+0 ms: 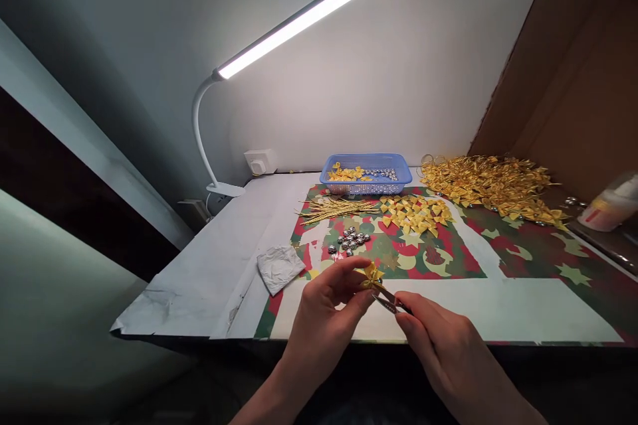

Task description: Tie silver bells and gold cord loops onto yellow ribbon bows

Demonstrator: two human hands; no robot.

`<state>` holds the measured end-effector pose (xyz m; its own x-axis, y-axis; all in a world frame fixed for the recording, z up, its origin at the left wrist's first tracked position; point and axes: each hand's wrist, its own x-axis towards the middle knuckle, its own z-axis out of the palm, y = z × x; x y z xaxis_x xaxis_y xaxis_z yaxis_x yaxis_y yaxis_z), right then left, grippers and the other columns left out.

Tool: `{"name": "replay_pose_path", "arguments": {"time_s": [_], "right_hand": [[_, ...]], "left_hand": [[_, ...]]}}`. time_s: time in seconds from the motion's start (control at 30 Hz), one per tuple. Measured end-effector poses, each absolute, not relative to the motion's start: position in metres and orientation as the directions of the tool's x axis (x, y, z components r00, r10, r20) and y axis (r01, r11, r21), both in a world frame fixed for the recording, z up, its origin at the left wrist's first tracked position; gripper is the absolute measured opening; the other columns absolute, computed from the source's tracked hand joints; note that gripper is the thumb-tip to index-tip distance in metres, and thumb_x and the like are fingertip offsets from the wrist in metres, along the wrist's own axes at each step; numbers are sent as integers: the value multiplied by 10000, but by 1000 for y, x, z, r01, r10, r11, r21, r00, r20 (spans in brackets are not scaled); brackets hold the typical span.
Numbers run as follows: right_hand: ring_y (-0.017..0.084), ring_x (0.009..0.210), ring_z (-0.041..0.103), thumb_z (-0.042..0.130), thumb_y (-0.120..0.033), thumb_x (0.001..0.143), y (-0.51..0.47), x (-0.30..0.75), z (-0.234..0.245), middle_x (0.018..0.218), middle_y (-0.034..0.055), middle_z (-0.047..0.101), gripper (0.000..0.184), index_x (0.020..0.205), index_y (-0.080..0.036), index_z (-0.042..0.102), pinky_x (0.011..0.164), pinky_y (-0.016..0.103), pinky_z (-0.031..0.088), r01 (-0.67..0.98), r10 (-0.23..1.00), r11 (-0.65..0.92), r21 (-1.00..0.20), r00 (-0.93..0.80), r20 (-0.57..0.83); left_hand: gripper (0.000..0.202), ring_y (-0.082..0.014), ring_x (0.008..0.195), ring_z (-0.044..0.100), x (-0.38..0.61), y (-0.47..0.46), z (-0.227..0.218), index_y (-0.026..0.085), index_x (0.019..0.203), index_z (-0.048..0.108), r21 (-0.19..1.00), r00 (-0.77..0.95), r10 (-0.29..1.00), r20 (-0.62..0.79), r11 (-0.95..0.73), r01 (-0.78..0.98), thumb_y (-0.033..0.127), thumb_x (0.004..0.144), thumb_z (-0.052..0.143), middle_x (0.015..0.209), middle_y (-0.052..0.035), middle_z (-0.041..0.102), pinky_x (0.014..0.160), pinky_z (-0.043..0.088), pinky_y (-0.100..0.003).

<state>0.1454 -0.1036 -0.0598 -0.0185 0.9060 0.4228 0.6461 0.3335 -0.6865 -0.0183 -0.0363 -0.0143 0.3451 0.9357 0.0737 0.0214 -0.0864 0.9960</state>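
My left hand (323,319) pinches a small yellow ribbon bow (371,275) between thumb and fingertips, above the table's front edge. A shiny round bead or bell shows partly beside the bow. In my right hand (438,332) are small metal thread snips (387,304). Their pointed blades stand apart and face left, close to the bow and my left thumb. My right fingers cover the handle end. Just beyond my left hand lie several silver bells (351,239). Behind them are a bundle of gold cords (336,208) and a pile of yellow ribbon bows (417,214).
A blue basket (366,161) with bows and silver bells stands against the wall. A heap of gold bows with cords (491,186) lies at the back right, near a bottle (611,206). A folded white tissue (280,268) lies left. A lit lamp (319,13) hangs over the table.
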Motion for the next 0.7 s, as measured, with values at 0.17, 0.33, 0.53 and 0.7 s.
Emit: {"name": "replay_pose_path", "arguments": {"time_s": [0.17,0.33,0.53,0.7], "right_hand": [[143,620,560,345,-400,1029,-108,149,-52,828,9,633,310,1110,-226,588,550,246,415,591,941,290,-753,-32,337],[125,546,333,519,-541,926,-102,156,-34,621,-60,313,384,1103,-210,596,506,242,282,270,993,64,-961,79,88],[95,592,277,645,-489,853,-76,153,-29,662,-57,322,324,897,-174,581,526,222,250,-56,987,-73,-996,-148,-64],[75,540,213,630,-564,832,-73,156,-38,611,-68,278,430,705,-173,503,480,230,162,-52,995,-92,-994,-44,-90]], "left_hand": [[227,-135,763,655,-20,-38,-10,233,1004,721,999,367,930,24,-5,-52,169,790,763,768,25,717,719,518,-212],[251,-115,734,590,-21,-37,-6,244,1019,739,990,453,890,-54,108,-94,225,777,799,763,20,679,662,478,-184],[218,-112,708,541,-21,-39,-6,231,984,762,986,470,877,-102,153,-72,308,782,792,872,-21,717,596,435,-177],[209,-136,733,586,-23,-36,-8,212,949,771,992,432,897,-91,118,-36,318,772,797,816,-24,724,643,453,-206]]}}
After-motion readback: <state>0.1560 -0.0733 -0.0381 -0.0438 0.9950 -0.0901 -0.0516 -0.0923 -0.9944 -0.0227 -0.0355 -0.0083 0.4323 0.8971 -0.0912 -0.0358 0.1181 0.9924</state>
